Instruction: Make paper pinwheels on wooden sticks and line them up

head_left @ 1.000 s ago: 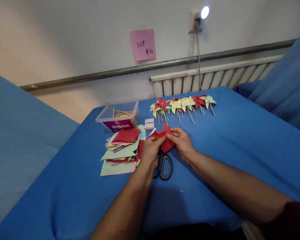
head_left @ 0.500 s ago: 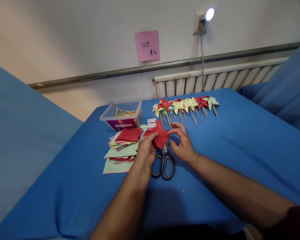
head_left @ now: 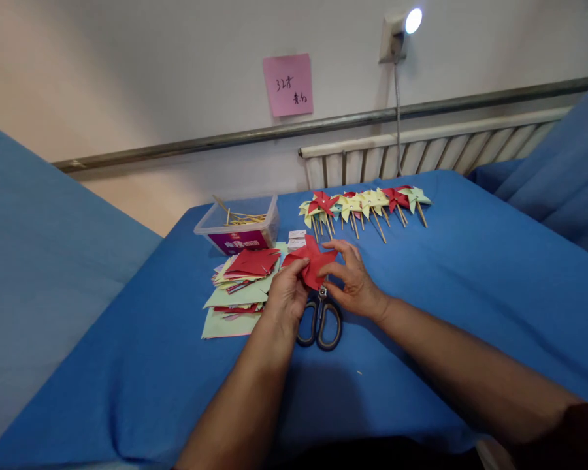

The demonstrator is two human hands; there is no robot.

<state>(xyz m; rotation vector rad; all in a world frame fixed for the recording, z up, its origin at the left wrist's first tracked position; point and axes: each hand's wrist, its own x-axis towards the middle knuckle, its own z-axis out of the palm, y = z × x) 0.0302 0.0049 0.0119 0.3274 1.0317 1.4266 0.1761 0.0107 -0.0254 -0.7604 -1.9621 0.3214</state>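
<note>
- Red paper piece (head_left: 312, 264), cut and partly folded, held up between both hands just above the blue-covered table (head_left: 470, 274), near its middle.
- Left hand (head_left: 287, 297): grip pinched on the paper's left edge, thumb on top, fingers beneath; the paper sits at the fingertips, beyond the palm.
- Right hand (head_left: 353, 281): grip closed lightly on the paper's right side, thumb and forefinger meeting the fold, remaining fingers curled; the paper lies to the left of the palm, between the two hands.
- Scissors (head_left: 320, 320), dark handles with a lighter rim, lying flat on the table directly below the paper and between the wrists, blades pointing away from the person and partly hidden by the paper.
- Stack of paper squares (head_left: 242, 287), red, pale green and yellow, loosely piled just left of the left hand.
- Clear plastic box (head_left: 238, 228) with a purple label, holding thin wooden sticks, behind the stack.
- Two small white packets (head_left: 296, 239), just behind the held paper.
- Row of finished pinwheels (head_left: 365, 205), red, yellow and pale green, on wooden sticks, laid along the far edge of the table.
- Pink note (head_left: 288, 85) stuck on the wall above; handwriting too small to read.
</note>
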